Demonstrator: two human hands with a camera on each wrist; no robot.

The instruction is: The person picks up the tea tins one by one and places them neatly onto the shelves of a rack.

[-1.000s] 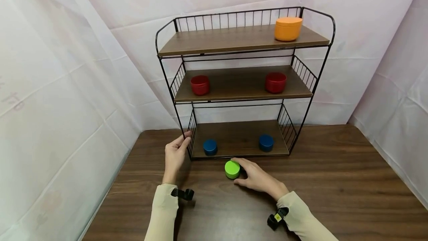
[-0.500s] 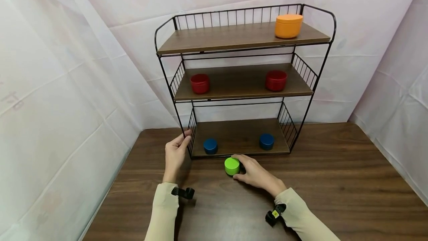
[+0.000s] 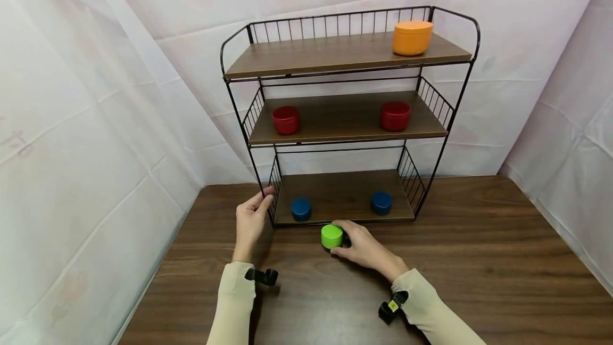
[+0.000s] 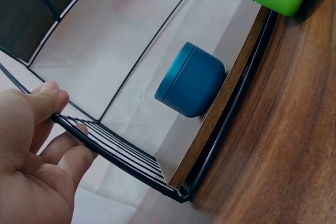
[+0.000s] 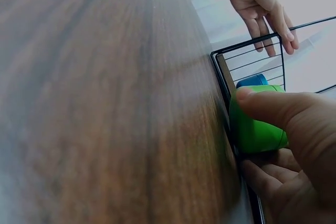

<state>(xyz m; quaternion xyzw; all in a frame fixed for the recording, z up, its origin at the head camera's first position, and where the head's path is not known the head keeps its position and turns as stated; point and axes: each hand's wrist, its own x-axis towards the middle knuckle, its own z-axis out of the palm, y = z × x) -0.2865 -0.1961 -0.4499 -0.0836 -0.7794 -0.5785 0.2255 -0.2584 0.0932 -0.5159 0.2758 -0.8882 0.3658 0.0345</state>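
My right hand (image 3: 366,247) holds a small round green tin (image 3: 331,236) between thumb and fingers, just in front of the rack's bottom shelf. In the right wrist view the thumb lies on one side of the green tin (image 5: 257,124) and the fingers on the other. Whether the tin touches the table cannot be told. At the rack's lower left, my left hand (image 3: 251,222) grips the black wire side frame; the left wrist view shows its thumb and fingers around the wire (image 4: 105,157). Nearest to it on the bottom shelf stands a blue tin (image 3: 301,209).
The three-tier rack (image 3: 342,221) stands on a brown wooden table (image 3: 483,249). A second blue tin (image 3: 381,203) is on the bottom shelf. Two red tins (image 3: 286,120) are on the middle shelf, and an orange tin (image 3: 412,38) on top. White cloth (image 3: 119,121) hangs around.
My right thumb and fingers have closed in on the green tin, which has hardly moved. My left hand stays on the rack's side, and the head view has tilted slightly.
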